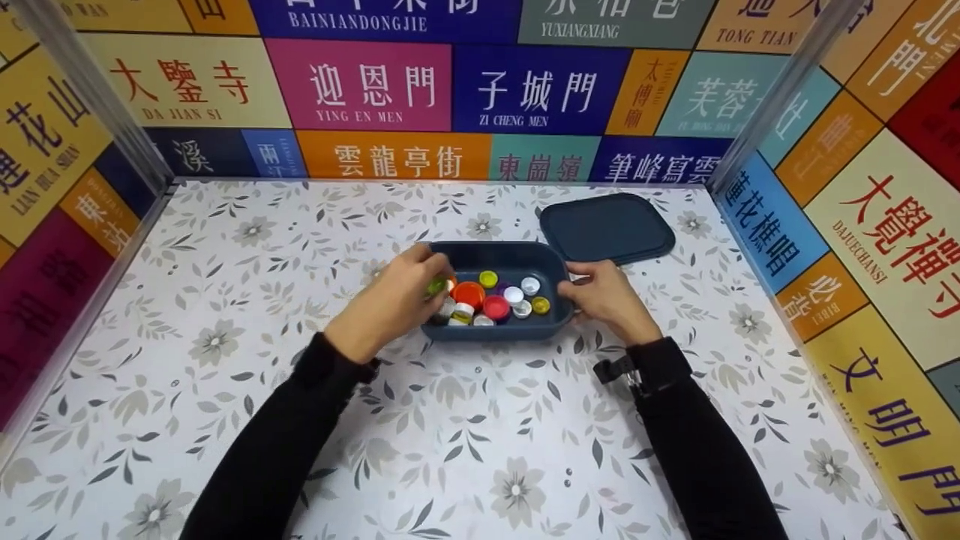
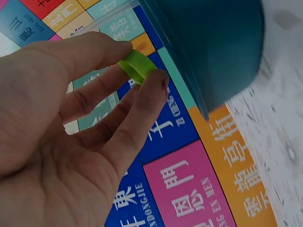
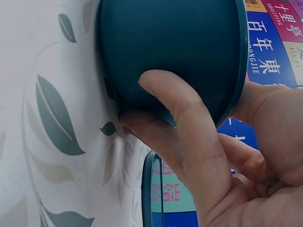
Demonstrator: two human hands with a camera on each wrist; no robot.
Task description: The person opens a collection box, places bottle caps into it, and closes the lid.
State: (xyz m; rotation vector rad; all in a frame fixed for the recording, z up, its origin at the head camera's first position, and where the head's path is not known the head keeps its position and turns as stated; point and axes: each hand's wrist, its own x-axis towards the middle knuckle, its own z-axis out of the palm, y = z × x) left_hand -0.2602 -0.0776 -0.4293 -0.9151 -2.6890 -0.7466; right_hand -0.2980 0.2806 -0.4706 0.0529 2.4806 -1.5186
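Observation:
A dark blue plastic box [image 1: 499, 256] stands on the table, holding several bottle caps in orange, red, white and yellow. My left hand [image 1: 397, 300] is over the left end of the box. In the left wrist view its thumb and fingers pinch a light green bottle cap [image 2: 137, 65] beside the box rim. At the other end, my right hand [image 1: 606, 298] holds the box by its right wall. The right wrist view has the fingers against the outer face of the box [image 3: 170, 42], with the thumb partly hidden behind the rim.
A dark blue lid [image 1: 609, 227] lies flat behind and right of the box. The table [image 1: 517, 435] has a white covering printed with leaves and flowers. Colourful panels [image 1: 360, 86] with lettering enclose the back and both sides.

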